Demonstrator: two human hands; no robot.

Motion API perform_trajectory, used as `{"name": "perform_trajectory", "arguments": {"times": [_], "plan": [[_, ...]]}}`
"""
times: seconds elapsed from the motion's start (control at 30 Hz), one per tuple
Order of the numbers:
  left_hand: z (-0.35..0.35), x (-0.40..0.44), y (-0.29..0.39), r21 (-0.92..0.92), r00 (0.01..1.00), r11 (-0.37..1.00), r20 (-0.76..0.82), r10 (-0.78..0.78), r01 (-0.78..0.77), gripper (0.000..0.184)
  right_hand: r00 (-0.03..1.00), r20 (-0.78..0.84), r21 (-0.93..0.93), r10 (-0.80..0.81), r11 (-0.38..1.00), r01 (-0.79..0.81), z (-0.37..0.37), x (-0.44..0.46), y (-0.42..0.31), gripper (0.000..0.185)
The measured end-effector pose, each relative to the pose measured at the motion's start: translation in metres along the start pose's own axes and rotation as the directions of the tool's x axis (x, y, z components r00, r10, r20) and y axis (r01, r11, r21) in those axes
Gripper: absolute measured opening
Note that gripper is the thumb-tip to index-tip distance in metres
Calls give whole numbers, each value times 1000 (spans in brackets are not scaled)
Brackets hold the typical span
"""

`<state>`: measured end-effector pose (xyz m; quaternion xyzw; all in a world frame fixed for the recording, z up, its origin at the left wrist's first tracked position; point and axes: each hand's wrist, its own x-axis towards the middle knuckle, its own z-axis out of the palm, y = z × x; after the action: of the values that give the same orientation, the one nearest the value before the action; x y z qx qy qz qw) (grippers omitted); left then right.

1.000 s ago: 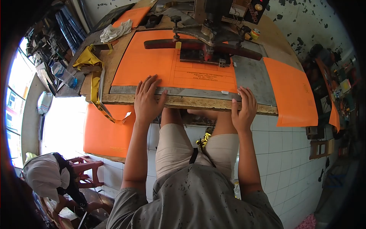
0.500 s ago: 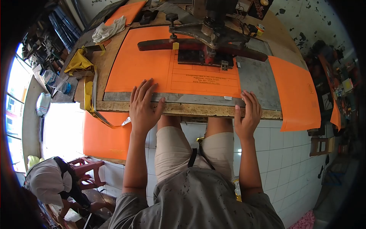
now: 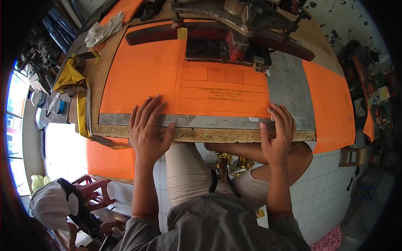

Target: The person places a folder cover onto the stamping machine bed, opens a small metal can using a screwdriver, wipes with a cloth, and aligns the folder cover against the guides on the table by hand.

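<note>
An orange printed sheet (image 3: pixel 142 75) lies flat on the grey metal plate (image 3: pixel 201 121), its dark printed text facing up. My left hand (image 3: pixel 150 131) rests with spread fingers on the sheet's lower left edge and the plate. Near the sheet's lower right corner lies my right hand (image 3: pixel 278 134), fingers extended, thumb over the wooden edge (image 3: pixel 217 135). Beside it is a small white piece (image 3: pixel 253 119). The press head (image 3: pixel 226 48), with its red and black bar, stands over the upper part of the sheet and hides some of it.
Another orange sheet (image 3: pixel 331 104) hangs over the right edge. Gold foil (image 3: pixel 72 77) and a white cloth (image 3: pixel 104 29) lie at the left. More orange sheets (image 3: pixel 109 161) are below left. A person in a white head covering (image 3: pixel 52 205) bends at the lower left, near a red stool (image 3: pixel 94 192).
The view has moved closer to the table, so the press and sheet look larger. Both hands remain at the front edge. My right leg has swung outward, its knee now bent to the right.
</note>
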<state>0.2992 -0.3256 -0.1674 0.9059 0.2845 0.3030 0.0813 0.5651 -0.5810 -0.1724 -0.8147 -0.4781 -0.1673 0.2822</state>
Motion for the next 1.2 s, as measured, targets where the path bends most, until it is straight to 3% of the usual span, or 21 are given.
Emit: {"name": "perform_trajectory", "arguments": {"times": [1.2], "plan": [[4,2,-1,17,1000,1000,-5,3,-2,47,998,13,-31,53,998,-53,4,0,-2,41]]}}
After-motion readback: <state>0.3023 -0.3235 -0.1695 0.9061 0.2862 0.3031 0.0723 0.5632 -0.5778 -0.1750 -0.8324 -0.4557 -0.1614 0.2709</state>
